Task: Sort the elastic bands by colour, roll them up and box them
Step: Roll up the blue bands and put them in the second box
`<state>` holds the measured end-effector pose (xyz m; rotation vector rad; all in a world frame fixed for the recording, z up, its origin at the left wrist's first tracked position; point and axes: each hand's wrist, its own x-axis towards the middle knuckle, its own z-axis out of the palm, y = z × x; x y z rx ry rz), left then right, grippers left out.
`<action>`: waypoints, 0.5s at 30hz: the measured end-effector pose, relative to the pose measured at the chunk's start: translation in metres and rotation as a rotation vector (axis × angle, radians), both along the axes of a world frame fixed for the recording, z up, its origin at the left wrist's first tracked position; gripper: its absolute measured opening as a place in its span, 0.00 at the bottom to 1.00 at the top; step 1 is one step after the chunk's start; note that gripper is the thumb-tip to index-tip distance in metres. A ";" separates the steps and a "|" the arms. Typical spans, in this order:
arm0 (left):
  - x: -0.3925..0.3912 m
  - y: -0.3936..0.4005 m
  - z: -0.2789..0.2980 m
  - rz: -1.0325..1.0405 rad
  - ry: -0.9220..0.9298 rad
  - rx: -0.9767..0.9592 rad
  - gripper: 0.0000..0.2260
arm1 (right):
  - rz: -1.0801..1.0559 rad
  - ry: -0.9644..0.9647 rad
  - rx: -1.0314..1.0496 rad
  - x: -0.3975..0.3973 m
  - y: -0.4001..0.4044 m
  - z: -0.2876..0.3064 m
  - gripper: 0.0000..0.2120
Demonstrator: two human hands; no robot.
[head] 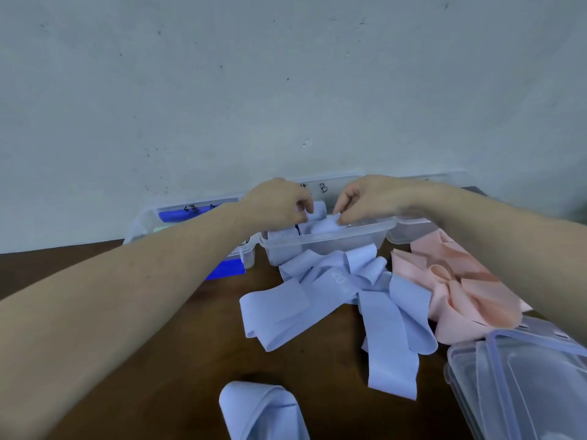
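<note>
Head view. Loose lilac bands [346,300] heaped on brown table [158,360], strips fanning out from the foot of the middle box [327,241]; longest strip runs from the heap toward the viewer, its cut end nearest. One more lilac band [263,411] lies apart at the near edge, folded over, long axis running toward the viewer. Pink bands [460,287] bunched just right of the lilac heap, touching it. Three clear boxes along the wall [286,90]. Middle box, marked "B" on its back wall, holds lilac rolls [320,225]; how many, cannot tell. Left box [143,222] holds something dark blue; a pale green patch shows beside it, unclear what. Right box [409,231] mostly hidden by the forearm; contents cannot be told. Clear lids [524,376] stacked at near right. Both arms reach forward over the table, hands meeting over the middle box. Left hand [276,203], knuckles up, fingers curled down, pinching a lilac roll. Right hand [368,198], fingers bent, thumb and fingertips gripping the same lilac material inside the box.
</note>
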<state>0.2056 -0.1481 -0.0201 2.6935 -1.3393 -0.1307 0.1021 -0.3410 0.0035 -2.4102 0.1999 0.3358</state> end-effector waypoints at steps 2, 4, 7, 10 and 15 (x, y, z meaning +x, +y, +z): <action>0.005 -0.006 -0.006 -0.046 -0.012 0.052 0.09 | 0.017 0.056 -0.032 0.005 0.004 -0.001 0.07; 0.007 -0.010 -0.012 -0.065 -0.028 0.088 0.09 | 0.036 0.092 -0.028 0.009 0.008 -0.003 0.07; 0.008 -0.011 -0.019 -0.062 -0.049 0.091 0.09 | 0.040 0.103 -0.033 0.015 0.013 -0.011 0.07; 0.007 -0.011 -0.022 -0.073 -0.049 0.068 0.10 | 0.042 0.118 -0.086 0.019 0.013 -0.020 0.08; 0.006 -0.010 -0.024 -0.052 -0.039 0.055 0.11 | 0.092 0.151 -0.184 0.023 0.016 -0.020 0.08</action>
